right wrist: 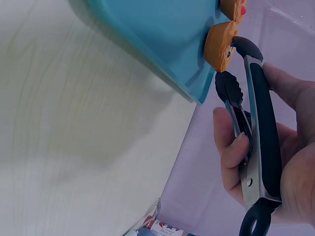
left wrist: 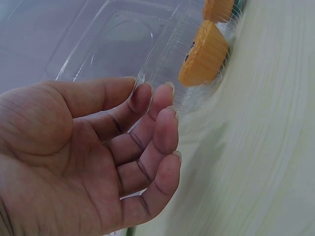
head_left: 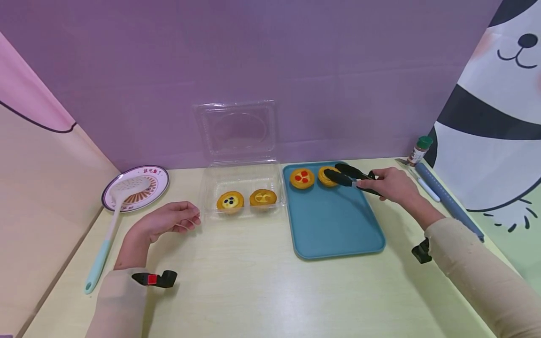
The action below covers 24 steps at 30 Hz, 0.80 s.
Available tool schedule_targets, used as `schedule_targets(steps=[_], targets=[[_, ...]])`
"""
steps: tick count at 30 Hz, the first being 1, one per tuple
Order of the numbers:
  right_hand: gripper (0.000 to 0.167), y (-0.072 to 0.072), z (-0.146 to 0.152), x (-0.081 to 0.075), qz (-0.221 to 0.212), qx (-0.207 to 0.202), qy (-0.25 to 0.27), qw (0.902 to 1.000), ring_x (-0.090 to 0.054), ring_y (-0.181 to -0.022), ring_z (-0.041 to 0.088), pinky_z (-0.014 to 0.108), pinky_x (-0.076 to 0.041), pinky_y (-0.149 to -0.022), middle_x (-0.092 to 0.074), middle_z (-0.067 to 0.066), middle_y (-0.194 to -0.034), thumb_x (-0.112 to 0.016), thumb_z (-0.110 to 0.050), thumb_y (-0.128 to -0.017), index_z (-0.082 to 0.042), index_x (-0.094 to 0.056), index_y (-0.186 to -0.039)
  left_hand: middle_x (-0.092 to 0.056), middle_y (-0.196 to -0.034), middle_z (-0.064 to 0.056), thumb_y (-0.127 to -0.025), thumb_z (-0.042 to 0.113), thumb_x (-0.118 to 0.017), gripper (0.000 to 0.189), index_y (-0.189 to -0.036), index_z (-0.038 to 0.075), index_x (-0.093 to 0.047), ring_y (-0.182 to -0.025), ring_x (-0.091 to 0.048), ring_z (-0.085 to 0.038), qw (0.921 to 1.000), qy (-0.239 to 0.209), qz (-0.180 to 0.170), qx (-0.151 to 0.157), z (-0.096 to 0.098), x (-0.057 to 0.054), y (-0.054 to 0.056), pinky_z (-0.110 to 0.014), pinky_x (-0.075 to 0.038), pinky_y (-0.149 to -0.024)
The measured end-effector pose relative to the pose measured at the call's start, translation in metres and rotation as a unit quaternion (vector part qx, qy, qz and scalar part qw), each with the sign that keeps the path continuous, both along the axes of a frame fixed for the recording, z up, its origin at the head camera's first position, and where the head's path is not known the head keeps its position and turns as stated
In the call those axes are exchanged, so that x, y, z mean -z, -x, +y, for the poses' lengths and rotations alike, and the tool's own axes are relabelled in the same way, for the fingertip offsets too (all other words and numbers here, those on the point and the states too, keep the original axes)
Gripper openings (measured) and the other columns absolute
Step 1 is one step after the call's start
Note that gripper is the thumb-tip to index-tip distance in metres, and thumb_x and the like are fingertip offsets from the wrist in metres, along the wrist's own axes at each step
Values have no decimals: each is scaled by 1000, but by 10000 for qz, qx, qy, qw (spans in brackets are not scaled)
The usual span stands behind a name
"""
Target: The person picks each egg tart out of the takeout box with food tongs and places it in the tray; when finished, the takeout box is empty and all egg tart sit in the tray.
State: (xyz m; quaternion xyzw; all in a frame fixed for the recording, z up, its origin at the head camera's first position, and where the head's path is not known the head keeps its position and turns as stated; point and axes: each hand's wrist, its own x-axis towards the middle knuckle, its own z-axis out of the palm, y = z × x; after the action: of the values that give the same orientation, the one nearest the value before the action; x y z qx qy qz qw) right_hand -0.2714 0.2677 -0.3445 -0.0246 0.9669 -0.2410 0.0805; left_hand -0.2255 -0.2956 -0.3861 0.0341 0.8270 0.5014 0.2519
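Purple backdrop [head_left: 253, 61] is seen at twelve o'clock behind a pale wood-grained table [head_left: 236, 286], with a pink-and-cream panel [head_left: 38, 155] toward nine and a cartoon-animal panel [head_left: 494, 103] toward two.

Farthest left, a white skimmer [head_left: 100, 256] is laid across a patterned plate [head_left: 162, 180], its pale blue handle pointed to seven o'clock. At four o'clock from the plate, the left hand [head_left: 171, 218] is held with fingers loosely bent and relaxed; from it the black tongs [right wrist: 264, 128] are set well apart, toward three o'clock. At two o'clock from that hand a clear container [head_left: 236, 131] is placed, lid raised, and inside it a dark-dotted tart [head_left: 230, 201] and a yellow-topped tart [head_left: 263, 198] are seated side by side.

Next, on a blue tray [head_left: 338, 230], a red-topped tart [head_left: 302, 178] is placed near the eleven o'clock corner, with a second tart [head_left: 325, 178] at its three o'clock side. Parted tong tips are brought to this second tart; whether it is pinched cannot be told. By the right hand [head_left: 395, 185] the tongs are gripped, their tips pointed between nine and ten o'clock; in the right wrist view their long axis is nearly upright, tips just short of twelve.

At one o'clock from that hand, a green-capped jar [head_left: 418, 152] is placed, near a blue-grey roll [head_left: 450, 202].
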Motion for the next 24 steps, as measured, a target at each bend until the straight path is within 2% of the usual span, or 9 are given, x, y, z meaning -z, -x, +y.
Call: schedule_targets(steps=[3, 12, 14, 17, 20, 24], targets=[[78, -1, -1, -1, -25, 31, -36, 10000, -73, -76, 25, 29, -48, -60, -72, 17, -103, -64, -61, -89, -1, -54, -138, -66, -101, -5, -104, 30, -53, 37, -118, -4, -55, -90, -62, -18, 10000, -11, -2, 10, 0, 0, 0, -30, -54, -83], [94, -4, -4, -8, 87, 6, -151, 9998, -70, -74, 21, 30, -48, -60, -73, 18, -105, -65, -65, -87, 3, -41, -148, -67, -101, -5, -104, 30, -54, 37, -119, -4, -55, -90, -62, -18, 10000, -18, -20, 4, 0, 0, 0, -31, -54, -83], [91, -4, -4, -11, 216, -2, -173, 9996, -69, -72, 19, 30, -48, -59, -73, 16, -101, -65, -65, -87, 2, -47, -145, -67, -101, -5, -104, 30, -54, 37, -119, -4, -55, -90, -62, -18, 10000, -16, -18, -1, 0, -1, 0, -31, -54, -83], [68, -6, -5, -14, 426, 17, -152, 9990, -66, -70, 20, 31, -45, -56, -70, 11, -82, -65, -65, -87, -4, -63, -118, -67, -101, -5, -104, 30, -54, 37, -118, -4, -55, -89, -62, -18, 10000, -13, -30, -12, 0, -1, 0, -31, -54, -83], [60, -8, -8, -18, 579, 13, -162, 9982, -61, -67, 22, 32, -40, -54, -63, 6, -71, -65, -67, -86, -7, -57, -93, -67, -102, -5, -104, 30, -54, 36, -118, -3, -55, -89, -62, -18, 10000, -16, -37, -11, 0, 0, 0, -31, -54, -84], [66, -13, -20, -25, 686, -15, -118, 9976, -64, -69, 21, 31, -43, -56, -67, 8, -81, -65, -69, -85, -8, -63, -113, -67, -103, -5, -104, 31, -54, 37, -119, -3, -55, -90, -62, -18, 10000, -13, -38, -1, -1, 0, 0, -31, -54, -84]])
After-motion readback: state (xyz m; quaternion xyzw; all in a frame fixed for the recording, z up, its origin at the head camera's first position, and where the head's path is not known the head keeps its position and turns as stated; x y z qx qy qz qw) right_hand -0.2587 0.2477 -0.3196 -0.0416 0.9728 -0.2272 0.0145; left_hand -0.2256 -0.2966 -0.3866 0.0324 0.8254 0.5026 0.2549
